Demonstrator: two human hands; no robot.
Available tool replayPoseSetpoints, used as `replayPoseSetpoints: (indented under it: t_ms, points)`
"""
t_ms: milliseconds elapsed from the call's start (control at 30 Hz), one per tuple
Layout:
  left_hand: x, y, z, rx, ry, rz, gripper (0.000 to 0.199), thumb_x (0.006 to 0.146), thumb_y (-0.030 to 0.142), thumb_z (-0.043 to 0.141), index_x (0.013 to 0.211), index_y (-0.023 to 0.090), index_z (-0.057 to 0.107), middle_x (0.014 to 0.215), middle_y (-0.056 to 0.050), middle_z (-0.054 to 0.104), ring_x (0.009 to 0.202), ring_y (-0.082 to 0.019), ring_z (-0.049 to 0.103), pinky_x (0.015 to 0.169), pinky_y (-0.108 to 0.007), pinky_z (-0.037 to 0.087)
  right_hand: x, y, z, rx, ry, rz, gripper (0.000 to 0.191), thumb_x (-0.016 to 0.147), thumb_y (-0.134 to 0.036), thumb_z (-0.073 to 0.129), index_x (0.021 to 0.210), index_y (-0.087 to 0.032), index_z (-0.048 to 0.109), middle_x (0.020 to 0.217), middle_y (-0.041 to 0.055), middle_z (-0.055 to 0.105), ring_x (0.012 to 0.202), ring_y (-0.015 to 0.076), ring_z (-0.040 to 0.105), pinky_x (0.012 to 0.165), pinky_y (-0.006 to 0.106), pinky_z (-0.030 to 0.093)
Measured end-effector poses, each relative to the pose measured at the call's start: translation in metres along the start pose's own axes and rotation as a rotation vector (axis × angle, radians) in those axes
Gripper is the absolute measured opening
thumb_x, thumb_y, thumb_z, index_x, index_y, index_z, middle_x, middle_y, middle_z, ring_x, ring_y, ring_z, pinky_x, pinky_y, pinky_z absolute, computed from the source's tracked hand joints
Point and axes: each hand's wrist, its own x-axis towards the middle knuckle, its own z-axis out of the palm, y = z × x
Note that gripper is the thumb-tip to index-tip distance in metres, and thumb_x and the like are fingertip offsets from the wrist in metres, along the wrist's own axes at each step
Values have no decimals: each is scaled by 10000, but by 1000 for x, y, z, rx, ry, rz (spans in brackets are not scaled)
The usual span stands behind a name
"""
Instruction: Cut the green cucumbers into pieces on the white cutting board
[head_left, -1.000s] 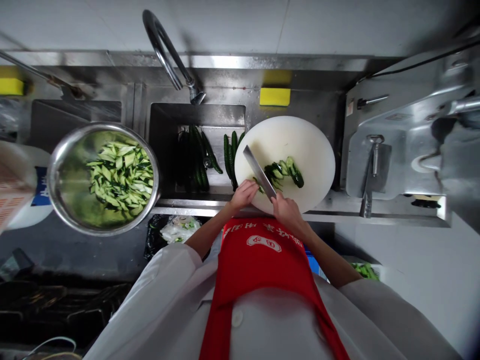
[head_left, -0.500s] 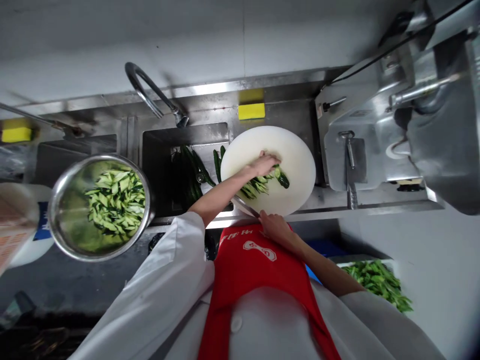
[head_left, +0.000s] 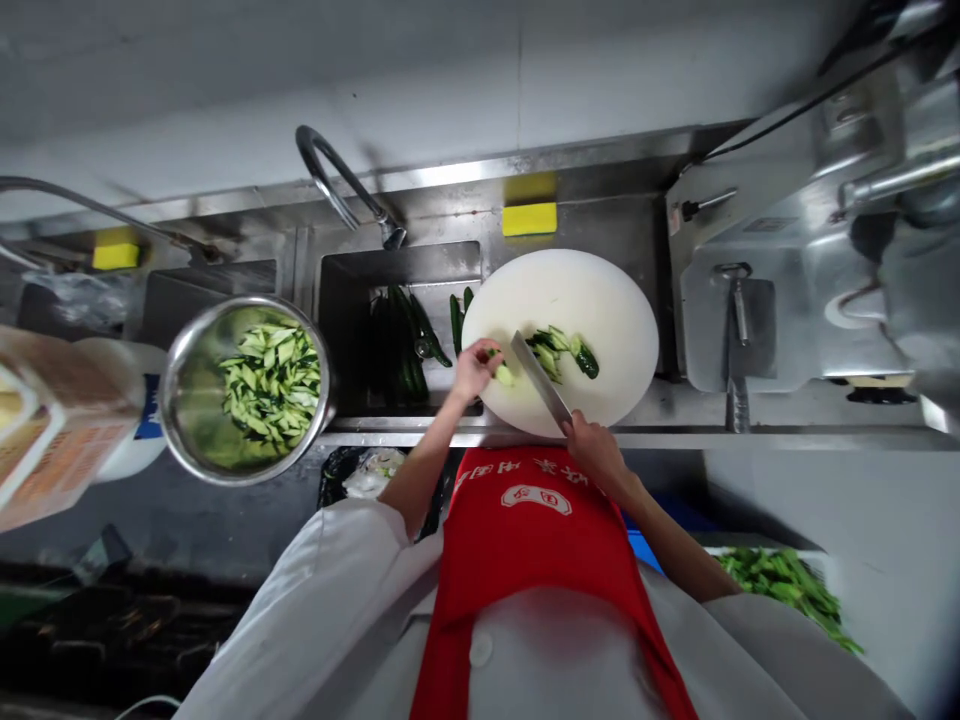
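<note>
My left hand (head_left: pixel 475 369) is closed on a few cucumber pieces (head_left: pixel 503 375) at the left edge of the round white cutting board (head_left: pixel 615 300). In my right hand (head_left: pixel 595 452) is the handle of a kitchen knife (head_left: pixel 541 383), whose blade lies slanted over the board between the left hand and the other cut cucumber. Those cut cucumber slices (head_left: pixel 551 350) sit in a small heap right of the blade, with a dark green cucumber end (head_left: pixel 585 358) beside them.
Whole cucumbers (head_left: pixel 409 340) lie in the sink (head_left: pixel 349 290) below a curved faucet (head_left: pixel 345 185). A steel bowl (head_left: pixel 174 400) at left holds many cut cucumber pieces. A yellow sponge (head_left: pixel 529 219) lies behind the board. Leafy greens (head_left: pixel 795 595) fill a container at lower right.
My left hand has moved left from the cucumber heap to the board's left edge, now with pieces in it. The knife has swung up over the board. The view has shifted slightly.
</note>
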Motion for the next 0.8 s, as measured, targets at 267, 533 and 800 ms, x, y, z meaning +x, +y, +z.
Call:
replayPoseSetpoints:
  t_ms: [267,533,800]
  points:
    - [-53,-22,36,316,248,145,213,938,359,577,995,167,650,1008,-79,546,828,-149,575,788,-318,522,-5,-6,5,-96,7,-92,333,1037,-349,210,1111,-158,472,855,114,705,813,235,703,674,273,391]
    - [-49,-26,20,497,-34,418,276,1013,294,400,1021,167,645,1009,-94,586,983,-192,539,890,-352,496,-9,-8,2,-148,11,-124,294,1031,-277,221,1141,-152,463,845,109,699,814,238,708,680,280,420]
    - [-47,-28,19,475,-68,438,288,1016,280,381,1077,169,639,1028,-105,594,985,-198,542,906,-373,505,-4,-10,-2,-225,-1,-152,288,1020,-225,250,1212,-121,437,876,136,700,867,248,706,715,283,435]
